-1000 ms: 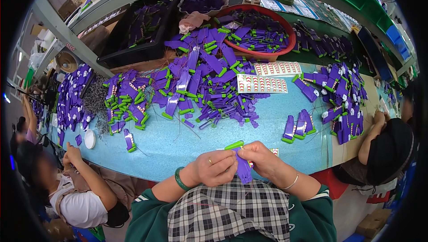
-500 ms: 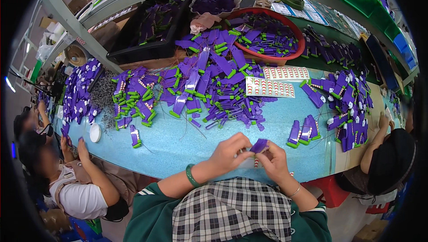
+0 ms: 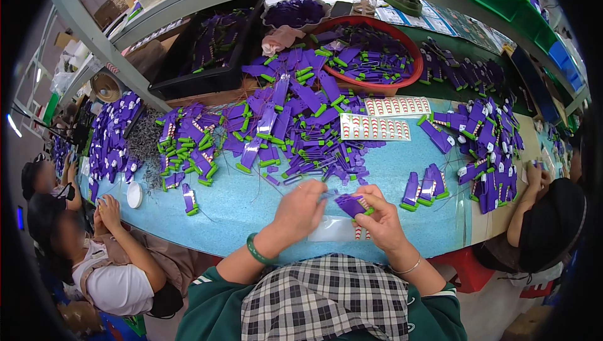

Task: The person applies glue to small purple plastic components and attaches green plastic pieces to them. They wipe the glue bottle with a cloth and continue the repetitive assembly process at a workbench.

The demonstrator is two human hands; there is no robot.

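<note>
My right hand [image 3: 382, 218] grips a purple plastic piece with a green end [image 3: 353, 205] above the near middle of the table. A row of small red-and-white marks shows along the edge of that piece. Just left of it, my left hand [image 3: 303, 208] is curled, its fingers smeared by motion; whether anything is in them I cannot make out. Beneath the hands lies a mostly bare sticker sheet [image 3: 328, 230] with a few red-and-white stickers at its right end. Several similar purple pieces [image 3: 424, 187] lie in a small group to the right.
Beyond my hands spreads a heap of purple and green parts [image 3: 301, 127]. Two sticker sheets [image 3: 375, 127] lie beside it, below a red basin [image 3: 418, 64]. A black tray [image 3: 188, 86] stands at the back left, and a white round lid [image 3: 134, 194] at left. Co-workers sit on both sides.
My left hand has moved left, away from the purple piece. My right hand now holds the piece tilted, with its green end and marked edge showing. The bare sticker sheet is more exposed.
</note>
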